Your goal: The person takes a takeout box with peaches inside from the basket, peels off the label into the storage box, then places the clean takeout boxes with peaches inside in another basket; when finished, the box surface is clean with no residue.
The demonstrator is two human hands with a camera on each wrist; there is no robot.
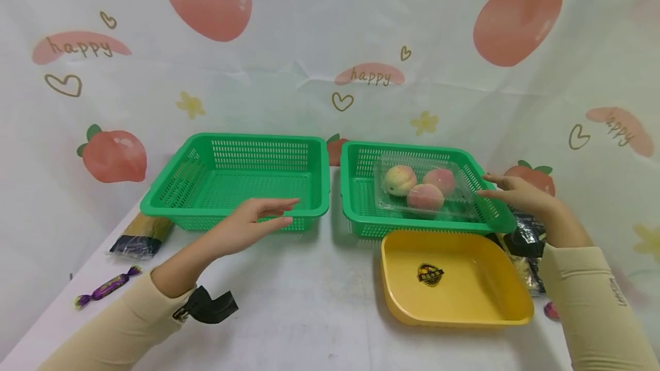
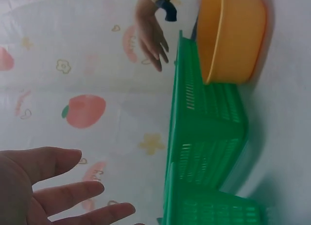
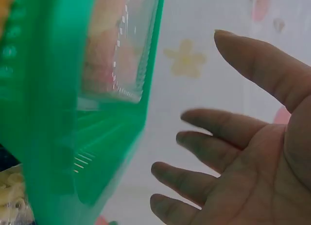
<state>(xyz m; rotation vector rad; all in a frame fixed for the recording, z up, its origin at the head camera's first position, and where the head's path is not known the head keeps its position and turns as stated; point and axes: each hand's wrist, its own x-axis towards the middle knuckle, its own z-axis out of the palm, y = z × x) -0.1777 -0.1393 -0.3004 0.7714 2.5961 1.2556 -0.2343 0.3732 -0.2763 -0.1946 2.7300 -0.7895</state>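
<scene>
My left hand (image 1: 252, 223), fingers extended, hovers by the front rim of the left green basket (image 1: 185, 210), which has nothing in it. Over the right rim of the other green basket (image 1: 356, 219) is my right hand (image 1: 523, 194), its fingers spread and holding nothing. In that basket lies a clear plastic box (image 1: 384, 202) with three peaches (image 1: 425, 196) inside. The right wrist view shows the spread fingers (image 3: 214, 120) beside the basket wall (image 3: 58, 113), apart from the box. In the left wrist view the left hand (image 2: 58, 191) has its palm showing and grips nothing.
A yellow tub (image 1: 459, 291) stands in front of the right basket. A candy in a purple wrapper (image 1: 109, 287) and a clear packet (image 1: 141, 236) lie at the left. Dark packets (image 1: 528, 228) and a small pink item (image 1: 552, 310) are at the right. A printed curtain (image 1: 289, 33) hangs behind.
</scene>
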